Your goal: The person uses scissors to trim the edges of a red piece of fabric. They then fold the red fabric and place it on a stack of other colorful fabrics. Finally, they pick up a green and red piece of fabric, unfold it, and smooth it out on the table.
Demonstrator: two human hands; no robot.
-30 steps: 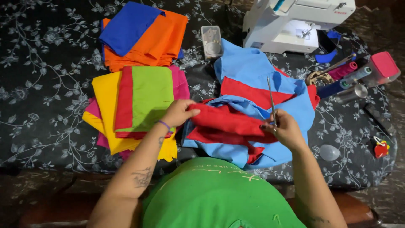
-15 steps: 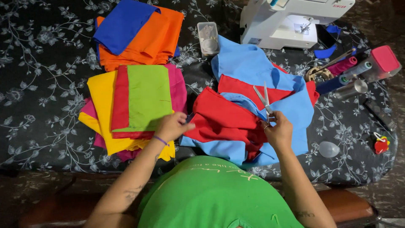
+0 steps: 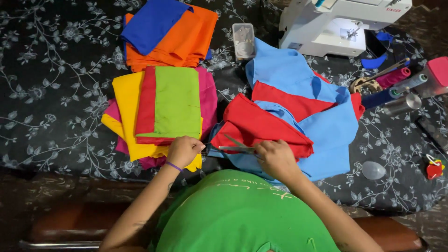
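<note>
Red fabric (image 3: 261, 126) lies folded on top of a light-blue fabric (image 3: 326, 135), both spread on the table (image 3: 56, 93), which is covered by a black cloth with a grey floral print. Right hand (image 3: 275, 158) is closed around the handles of a pair of scissors (image 3: 238, 145); blades are parted and point left, lying along the near edge of the red fabric. Left hand (image 3: 184, 150) is closed in a loose fist at the left corner of the same fabrics, just beside the scissor tips; what it pinches cannot be made out. A purple band sits on the left wrist.

Left of the hands: a stack of folded cloths (image 3: 158, 112), green on top, then red, yellow and magenta beneath. The left hand touches its near right corner. Farther back: an orange fabric pile (image 3: 186, 42) with a dark-blue piece (image 3: 151, 21) laid over it.

Between the orange pile and the light-blue fabric stands a small clear plastic box (image 3: 243, 41). A white sewing machine (image 3: 340, 28) sits at the far right of the table. Right of the light-blue fabric: thread spools (image 3: 392, 88) in pink, blue and grey, lying on their sides. Near the right edge: a small red item (image 3: 434, 168) and a clear oval object (image 3: 373, 170), well apart from the hands.

Green shirt (image 3: 242, 214) of the person fills the lower centre of the view.
</note>
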